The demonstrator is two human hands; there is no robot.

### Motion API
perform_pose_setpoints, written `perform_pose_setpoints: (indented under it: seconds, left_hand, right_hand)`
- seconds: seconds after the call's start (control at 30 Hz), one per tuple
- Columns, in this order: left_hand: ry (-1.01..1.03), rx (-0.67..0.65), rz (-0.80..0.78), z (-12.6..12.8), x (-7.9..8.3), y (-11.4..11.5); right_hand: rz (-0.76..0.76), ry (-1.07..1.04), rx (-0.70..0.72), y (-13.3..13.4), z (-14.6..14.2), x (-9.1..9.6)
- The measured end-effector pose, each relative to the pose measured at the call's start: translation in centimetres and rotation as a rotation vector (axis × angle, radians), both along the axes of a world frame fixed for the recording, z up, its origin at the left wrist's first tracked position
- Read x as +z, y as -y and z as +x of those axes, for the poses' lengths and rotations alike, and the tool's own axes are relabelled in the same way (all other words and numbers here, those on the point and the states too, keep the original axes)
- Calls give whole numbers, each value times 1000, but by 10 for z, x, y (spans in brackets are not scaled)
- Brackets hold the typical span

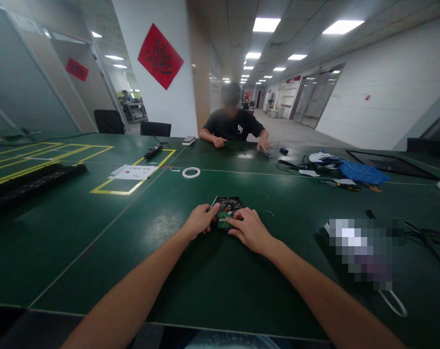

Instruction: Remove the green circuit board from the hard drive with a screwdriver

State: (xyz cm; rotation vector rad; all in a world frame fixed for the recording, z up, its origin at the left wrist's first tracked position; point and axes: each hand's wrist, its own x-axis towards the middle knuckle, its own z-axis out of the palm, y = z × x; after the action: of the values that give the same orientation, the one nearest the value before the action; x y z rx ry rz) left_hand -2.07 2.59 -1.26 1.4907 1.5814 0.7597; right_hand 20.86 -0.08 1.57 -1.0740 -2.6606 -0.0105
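Note:
A hard drive with a green circuit board lies on the green table in front of me, board side up. On its left, my left hand is closed around a thin tool with a metal shaft that points up and away. The handle of that tool is hidden by my fingers, which are beside the drive's left edge. My right hand grips the drive from the right, with a fingertip pressed on the circuit board. Several tiny pale pieces lie to the right of the drive.
Beyond the drive sits a white tape ring; papers lie to its left. A person sits across the table. On the right are a blue tray, pliers-like tools, cables and a blurred-out object.

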Motion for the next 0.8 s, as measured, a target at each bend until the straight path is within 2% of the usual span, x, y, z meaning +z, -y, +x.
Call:
perform_pose_setpoints:
  seconds: [0.37, 0.63, 0.8]
  left_hand:
    - [-8, -8, -10, 1, 4, 2]
    - [-101, -17, 12, 2, 4, 4]
    - [-209, -8, 84, 3, 3, 7]
  right_hand:
    - [71, 45, -75, 2, -9, -5]
    - [46, 22, 0, 5, -7, -5]
    - [-9, -36, 29, 6, 2, 0]
